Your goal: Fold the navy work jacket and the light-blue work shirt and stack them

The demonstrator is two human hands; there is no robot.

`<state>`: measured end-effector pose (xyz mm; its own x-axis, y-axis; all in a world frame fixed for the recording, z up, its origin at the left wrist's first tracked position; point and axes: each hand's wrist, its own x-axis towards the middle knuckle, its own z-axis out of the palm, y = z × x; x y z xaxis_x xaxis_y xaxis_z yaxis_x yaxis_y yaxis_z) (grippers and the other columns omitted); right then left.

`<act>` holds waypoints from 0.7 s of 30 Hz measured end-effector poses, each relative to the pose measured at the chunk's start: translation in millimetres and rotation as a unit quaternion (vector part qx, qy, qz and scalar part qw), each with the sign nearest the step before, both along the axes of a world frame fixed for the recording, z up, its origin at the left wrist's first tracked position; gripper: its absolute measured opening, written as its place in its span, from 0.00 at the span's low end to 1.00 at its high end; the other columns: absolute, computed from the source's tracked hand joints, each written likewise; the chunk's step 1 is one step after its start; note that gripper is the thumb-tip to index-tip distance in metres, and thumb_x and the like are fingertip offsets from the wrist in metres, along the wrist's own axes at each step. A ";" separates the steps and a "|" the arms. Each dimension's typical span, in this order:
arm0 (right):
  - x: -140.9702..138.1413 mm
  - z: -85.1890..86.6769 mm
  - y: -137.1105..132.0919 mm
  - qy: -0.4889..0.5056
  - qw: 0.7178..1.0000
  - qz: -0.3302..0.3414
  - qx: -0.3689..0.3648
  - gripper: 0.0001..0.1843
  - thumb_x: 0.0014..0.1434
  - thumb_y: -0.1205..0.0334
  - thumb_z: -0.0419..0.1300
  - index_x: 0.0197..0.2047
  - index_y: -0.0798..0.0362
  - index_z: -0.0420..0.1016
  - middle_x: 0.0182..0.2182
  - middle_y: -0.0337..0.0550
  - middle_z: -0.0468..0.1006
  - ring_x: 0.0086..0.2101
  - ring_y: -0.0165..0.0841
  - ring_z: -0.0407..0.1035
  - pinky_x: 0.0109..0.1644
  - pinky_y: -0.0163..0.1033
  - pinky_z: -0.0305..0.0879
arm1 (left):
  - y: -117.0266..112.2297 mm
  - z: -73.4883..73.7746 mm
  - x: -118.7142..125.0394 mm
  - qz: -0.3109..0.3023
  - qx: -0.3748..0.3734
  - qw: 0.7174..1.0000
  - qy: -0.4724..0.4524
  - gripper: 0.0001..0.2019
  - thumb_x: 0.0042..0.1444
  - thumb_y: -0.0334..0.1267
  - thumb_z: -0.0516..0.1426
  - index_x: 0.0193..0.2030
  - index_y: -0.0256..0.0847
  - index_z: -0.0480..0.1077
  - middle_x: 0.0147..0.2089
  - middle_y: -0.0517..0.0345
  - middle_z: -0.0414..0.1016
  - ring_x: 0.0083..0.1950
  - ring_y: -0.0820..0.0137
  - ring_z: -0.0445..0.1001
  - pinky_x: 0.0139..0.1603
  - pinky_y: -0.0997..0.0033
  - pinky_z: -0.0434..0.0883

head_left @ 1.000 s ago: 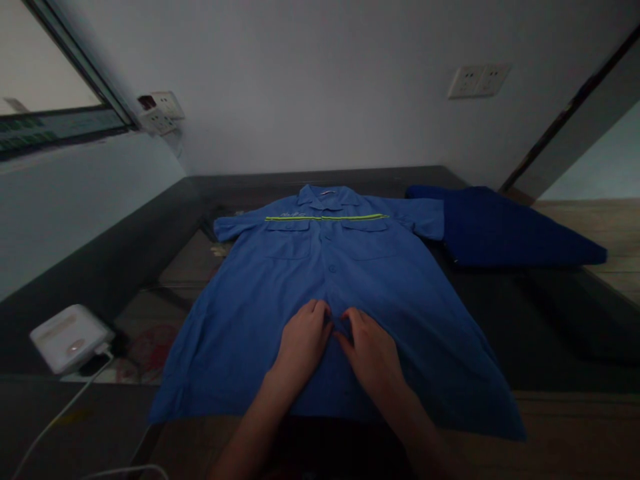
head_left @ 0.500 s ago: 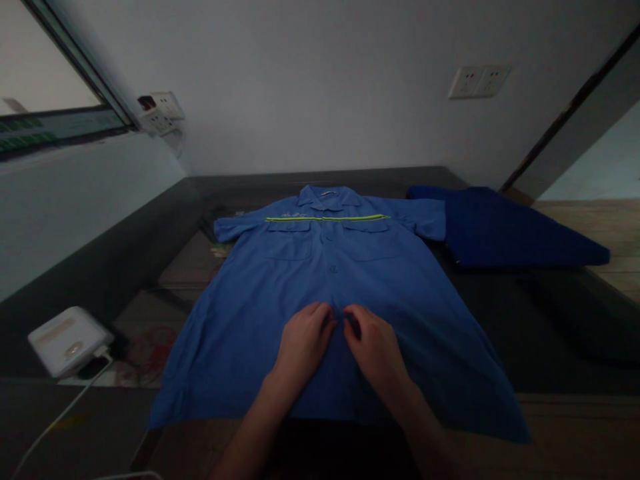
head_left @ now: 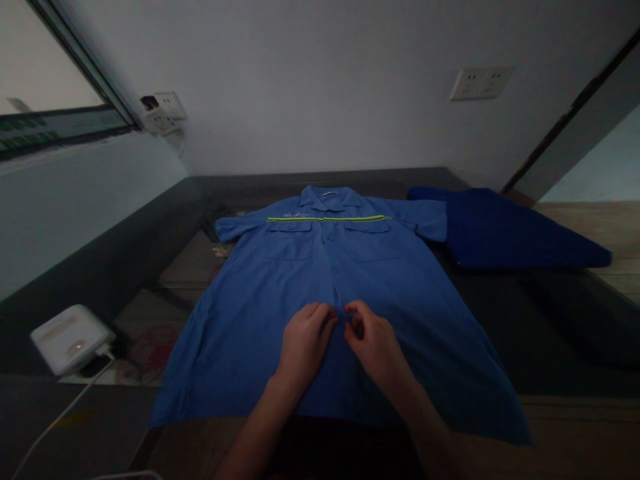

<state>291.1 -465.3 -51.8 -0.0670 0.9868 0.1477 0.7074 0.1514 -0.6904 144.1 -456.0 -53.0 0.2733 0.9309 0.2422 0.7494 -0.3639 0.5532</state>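
Note:
A blue short-sleeved work shirt (head_left: 250,327) lies spread face up, its collar away from me and a yellow-green stripe across the chest. My left hand (head_left: 309,337) pinches the front placket edge near the middle of the shirt. Just to its right, my right hand (head_left: 371,339) also pinches the placket, thumb and forefinger curled together. The fingertips nearly meet, and the placket is lifted slightly between them. Any button under the fingers is too small to make out.
A folded dark blue cloth (head_left: 500,230) lies at the right, touching the right sleeve. At left stands a white box-shaped device (head_left: 73,337) with a white cable (head_left: 65,413). Wall sockets (head_left: 483,83) sit on the back wall above the dark table (head_left: 550,333).
Both hands stay at the placket. My right fingers have shifted slightly, and the placket above them is now pulled up into a ridge. The camera view has moved a little.

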 end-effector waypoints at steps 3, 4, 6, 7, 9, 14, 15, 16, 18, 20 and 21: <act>-0.9 0.2 0.7 0.008 1.000 0.005 -0.011 0.11 0.54 0.70 0.53 0.42 0.52 0.67 0.24 0.36 0.73 0.26 0.33 0.70 0.33 0.37 0.61 | -0.9 3.6 2.0 0.008 -0.013 1.000 0.007 0.05 0.62 0.33 0.52 0.36 0.42 0.68 0.37 0.57 0.74 0.40 0.67 0.72 0.41 0.70 0.68; -1.3 0.3 0.9 0.014 1.000 0.007 -0.015 0.12 0.54 0.71 0.53 0.43 0.52 0.67 0.24 0.36 0.73 0.26 0.33 0.70 0.33 0.37 0.61 | -1.0 4.5 2.6 0.010 -0.019 1.000 0.008 0.05 0.62 0.33 0.52 0.36 0.42 0.68 0.36 0.58 0.74 0.39 0.67 0.73 0.40 0.70 0.68; -1.7 0.9 1.3 0.026 0.999 0.014 -0.025 0.13 0.54 0.71 0.54 0.43 0.51 0.66 0.24 0.35 0.73 0.26 0.32 0.69 0.33 0.36 0.61 | -0.7 5.6 3.3 0.015 -0.030 0.999 0.007 0.05 0.62 0.32 0.52 0.35 0.42 0.68 0.35 0.58 0.74 0.38 0.68 0.73 0.38 0.71 0.67; -1.4 1.5 1.5 0.033 0.999 0.021 -0.035 0.13 0.55 0.71 0.54 0.44 0.52 0.66 0.23 0.35 0.72 0.25 0.32 0.69 0.32 0.36 0.61 | -0.4 5.6 3.4 0.016 -0.036 0.999 0.004 0.05 0.61 0.31 0.52 0.35 0.42 0.68 0.35 0.59 0.75 0.37 0.68 0.74 0.38 0.72 0.67; 0.6 3.4 2.1 0.051 0.997 0.038 -0.052 0.11 0.57 0.68 0.55 0.45 0.52 0.66 0.24 0.35 0.72 0.25 0.32 0.69 0.32 0.36 0.62 | 0.6 5.0 3.1 0.018 -0.045 0.999 -0.012 0.05 0.61 0.30 0.52 0.35 0.42 0.68 0.34 0.60 0.75 0.36 0.69 0.74 0.36 0.73 0.66; 10.0 10.8 5.1 0.044 0.997 0.068 0.008 0.10 0.65 0.62 0.48 0.39 0.51 0.70 0.36 0.44 0.75 0.38 0.34 0.71 0.44 0.40 0.65 | 2.8 3.0 1.5 0.024 -0.061 0.996 -0.061 0.05 0.60 0.30 0.54 0.34 0.42 0.68 0.32 0.62 0.75 0.34 0.71 0.74 0.34 0.74 0.65; 11.2 11.9 5.8 0.028 0.997 0.066 0.013 0.10 0.65 0.64 0.48 0.39 0.51 0.70 0.38 0.44 0.75 0.39 0.35 0.71 0.45 0.40 0.65 | 2.9 3.1 1.2 0.023 -0.063 0.995 -0.068 0.05 0.60 0.30 0.54 0.34 0.42 0.68 0.32 0.62 0.76 0.34 0.71 0.74 0.35 0.74 0.65; 11.7 12.6 6.5 0.009 0.998 0.059 0.011 0.09 0.65 0.66 0.49 0.39 0.52 0.70 0.38 0.45 0.75 0.39 0.35 0.71 0.45 0.40 0.65 | 2.9 3.3 1.1 0.023 -0.064 0.995 -0.071 0.04 0.60 0.30 0.54 0.34 0.42 0.68 0.32 0.62 0.76 0.34 0.70 0.74 0.35 0.74 0.65; 10.8 13.0 7.2 -0.030 0.999 0.043 -0.004 0.09 0.63 0.69 0.51 0.42 0.53 0.70 0.39 0.45 0.75 0.39 0.35 0.72 0.45 0.41 0.65 | 2.7 3.6 1.1 0.024 -0.065 0.995 -0.075 0.04 0.59 0.31 0.54 0.34 0.41 0.69 0.32 0.61 0.75 0.34 0.70 0.74 0.34 0.74 0.65; 8.0 12.7 7.2 -0.066 0.997 0.033 -0.013 0.10 0.61 0.71 0.52 0.43 0.53 0.71 0.40 0.46 0.76 0.40 0.37 0.72 0.45 0.41 0.66 | 2.4 3.4 1.1 0.026 -0.068 0.995 -0.075 0.04 0.59 0.30 0.55 0.33 0.41 0.69 0.31 0.61 0.75 0.33 0.70 0.74 0.34 0.74 0.64; 6.5 12.4 7.0 -0.081 0.996 0.033 -0.012 0.10 0.61 0.72 0.52 0.43 0.54 0.72 0.40 0.47 0.76 0.41 0.37 0.72 0.45 0.41 0.66 | 2.3 3.1 1.1 0.028 -0.069 0.994 -0.077 0.04 0.59 0.30 0.55 0.33 0.40 0.69 0.31 0.61 0.75 0.33 0.70 0.74 0.34 0.74 0.64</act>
